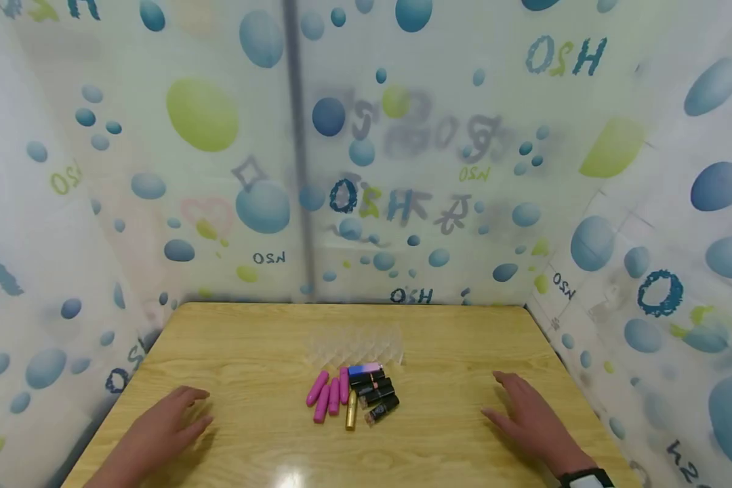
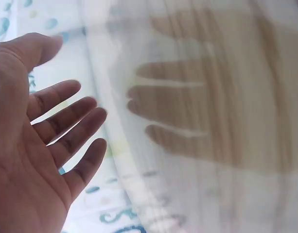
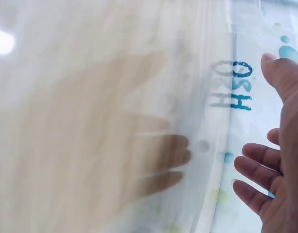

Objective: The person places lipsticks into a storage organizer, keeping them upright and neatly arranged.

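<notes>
My left hand (image 1: 158,430) hovers over the left side of the wooden table, fingers spread and loosely bent, holding nothing. On the right side my right hand (image 1: 533,423) is held likewise, with nothing in it. Between them, well apart from both, lies a group of lipstick-like tubes: several pink tubes (image 1: 333,396), a gold tube (image 1: 350,411), several black tubes (image 1: 382,409) with clear parts, and a blue-to-pink one (image 1: 364,369). Just behind them stands a clear plastic organizer (image 1: 356,346) with slanted dividers. Both wrist views show only each hand's palm side, the tabletop and the curtain.
The light wooden table (image 1: 238,339) has a glossy top that reflects the hands. White curtains (image 1: 354,271) printed with blue and green dots and lettering enclose it at the back and both sides. A dark band (image 1: 226,303) marks the table's back edge.
</notes>
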### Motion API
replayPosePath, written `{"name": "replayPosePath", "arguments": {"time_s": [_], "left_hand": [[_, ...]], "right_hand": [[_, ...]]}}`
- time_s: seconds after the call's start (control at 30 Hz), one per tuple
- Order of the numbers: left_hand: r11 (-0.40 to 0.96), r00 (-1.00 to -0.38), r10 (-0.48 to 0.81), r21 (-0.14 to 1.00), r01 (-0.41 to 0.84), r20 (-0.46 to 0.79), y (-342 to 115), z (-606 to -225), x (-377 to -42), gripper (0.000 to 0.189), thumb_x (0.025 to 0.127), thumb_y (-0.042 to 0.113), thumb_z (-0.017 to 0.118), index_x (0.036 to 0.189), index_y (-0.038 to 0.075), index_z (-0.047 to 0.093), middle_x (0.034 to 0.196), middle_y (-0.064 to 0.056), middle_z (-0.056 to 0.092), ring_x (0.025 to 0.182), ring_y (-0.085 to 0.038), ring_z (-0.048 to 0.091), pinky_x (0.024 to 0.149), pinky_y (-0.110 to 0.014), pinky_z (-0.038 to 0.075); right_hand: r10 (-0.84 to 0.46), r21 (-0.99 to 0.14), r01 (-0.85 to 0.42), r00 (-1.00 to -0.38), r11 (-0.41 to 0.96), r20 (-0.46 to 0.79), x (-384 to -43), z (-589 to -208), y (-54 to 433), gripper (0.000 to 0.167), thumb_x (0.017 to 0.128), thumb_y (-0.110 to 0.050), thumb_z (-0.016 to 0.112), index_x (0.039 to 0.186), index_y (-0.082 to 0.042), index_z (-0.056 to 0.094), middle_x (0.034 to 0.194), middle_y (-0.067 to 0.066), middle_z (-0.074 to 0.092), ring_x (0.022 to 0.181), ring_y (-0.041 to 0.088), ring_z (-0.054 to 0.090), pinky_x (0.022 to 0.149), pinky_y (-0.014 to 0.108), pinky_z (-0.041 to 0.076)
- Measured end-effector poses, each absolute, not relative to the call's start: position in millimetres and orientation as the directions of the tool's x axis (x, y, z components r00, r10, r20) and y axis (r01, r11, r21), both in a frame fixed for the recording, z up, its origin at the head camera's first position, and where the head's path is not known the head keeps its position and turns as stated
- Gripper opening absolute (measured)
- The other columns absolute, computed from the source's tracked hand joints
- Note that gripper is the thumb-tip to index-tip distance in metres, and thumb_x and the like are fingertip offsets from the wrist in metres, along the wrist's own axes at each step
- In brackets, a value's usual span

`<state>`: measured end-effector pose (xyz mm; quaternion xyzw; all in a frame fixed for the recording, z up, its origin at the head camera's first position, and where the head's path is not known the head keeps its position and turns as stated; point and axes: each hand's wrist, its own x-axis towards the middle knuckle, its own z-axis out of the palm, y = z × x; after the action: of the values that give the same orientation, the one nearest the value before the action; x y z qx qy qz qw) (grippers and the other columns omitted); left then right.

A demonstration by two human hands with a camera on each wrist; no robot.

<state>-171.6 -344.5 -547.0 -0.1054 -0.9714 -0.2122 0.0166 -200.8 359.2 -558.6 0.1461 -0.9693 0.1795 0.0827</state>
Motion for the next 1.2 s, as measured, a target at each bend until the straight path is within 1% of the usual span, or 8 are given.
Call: {"name": "replayPosePath", "arguments": {"time_s": [0.1, 0.23, 0.43, 0.63, 0.8, 0.97, 1.2], "left_hand": [[0.871, -0.981, 0.192, 0.459, 0.172, 0.004, -333.5, -542.3, -174.3, 0.035, 0.102, 0.034, 0.082, 0.125, 0.008, 0.075, 0.118, -0.001, 0.075, 0.108, -0.029, 0.074, 0.092, -0.055, 0.061], [0.848, -0.979, 0.200, 0.506, 0.159, -0.027, -316.1, -538.0, -181.3, 0.032, 0.102, 0.031, 0.081, 0.123, 0.008, 0.076, 0.113, 0.001, 0.077, 0.104, -0.026, 0.075, 0.091, -0.053, 0.061], [0.817, -0.973, 0.232, 0.543, 0.196, 0.003, -286.6, -538.5, -193.5, 0.027, 0.103, 0.028, 0.081, 0.123, 0.011, 0.076, 0.113, 0.004, 0.077, 0.102, -0.020, 0.074, 0.090, -0.049, 0.061], [0.819, -0.962, 0.257, 0.506, 0.269, 0.096, -253.8, -540.5, -199.9, 0.025, 0.100, 0.027, 0.084, 0.120, 0.014, 0.076, 0.108, 0.008, 0.077, 0.098, -0.016, 0.074, 0.088, -0.046, 0.061], [0.839, -0.961, 0.248, 0.471, 0.275, 0.120, -229.4, -540.4, -206.4, 0.025, 0.098, 0.026, 0.086, 0.118, 0.014, 0.075, 0.104, 0.008, 0.075, 0.096, -0.017, 0.073, 0.086, -0.045, 0.061], [0.846, -0.966, 0.227, 0.465, 0.260, 0.126, -211.8, -539.5, -214.7, 0.027, 0.097, 0.025, 0.086, 0.119, 0.013, 0.074, 0.102, 0.007, 0.073, 0.096, -0.017, 0.073, 0.084, -0.046, 0.061], [0.849, -0.974, 0.194, 0.477, 0.226, 0.116, -192.7, -538.5, -225.0, 0.031, 0.097, 0.024, 0.087, 0.120, 0.008, 0.074, 0.104, 0.000, 0.074, 0.095, -0.021, 0.074, 0.082, -0.047, 0.062]], "right_hand": [[-0.264, -0.328, -0.319, -0.943, 0.889, 0.202, -209.7, -558.0, 349.8, 0.077, 0.101, -0.052, 0.079, 0.153, 0.000, 0.057, 0.146, 0.017, 0.064, 0.134, 0.039, 0.063, 0.110, 0.063, 0.051], [-0.280, -0.346, -0.336, -0.938, 0.876, 0.202, -222.4, -554.4, 334.1, 0.076, 0.101, -0.048, 0.081, 0.153, 0.000, 0.056, 0.146, 0.018, 0.064, 0.134, 0.040, 0.063, 0.111, 0.063, 0.051], [-0.310, -0.392, -0.370, -0.928, 0.842, 0.208, -244.8, -548.9, 305.5, 0.075, 0.101, -0.041, 0.083, 0.157, -0.003, 0.053, 0.152, 0.017, 0.061, 0.140, 0.040, 0.060, 0.113, 0.063, 0.049], [-0.381, -0.415, -0.430, -0.903, 0.802, 0.198, -266.9, -544.9, 276.0, 0.080, 0.101, -0.041, 0.083, 0.163, -0.005, 0.048, 0.161, 0.016, 0.054, 0.147, 0.040, 0.054, 0.116, 0.063, 0.047], [-0.438, -0.410, -0.467, -0.883, 0.784, 0.170, -283.7, -540.0, 253.6, 0.087, 0.101, -0.047, 0.082, 0.167, -0.006, 0.043, 0.167, 0.016, 0.049, 0.152, 0.040, 0.049, 0.120, 0.063, 0.043], [-0.455, -0.418, -0.472, -0.878, 0.777, 0.145, -302.7, -538.4, 232.9, 0.094, 0.099, -0.052, 0.083, 0.170, -0.009, 0.040, 0.171, 0.014, 0.045, 0.157, 0.037, 0.044, 0.124, 0.061, 0.039], [-0.506, -0.421, -0.507, -0.853, 0.752, 0.124, -326.5, -538.0, 212.6, 0.099, 0.097, -0.053, 0.084, 0.173, -0.014, 0.034, 0.175, 0.011, 0.040, 0.160, 0.036, 0.039, 0.127, 0.059, 0.036]]}}
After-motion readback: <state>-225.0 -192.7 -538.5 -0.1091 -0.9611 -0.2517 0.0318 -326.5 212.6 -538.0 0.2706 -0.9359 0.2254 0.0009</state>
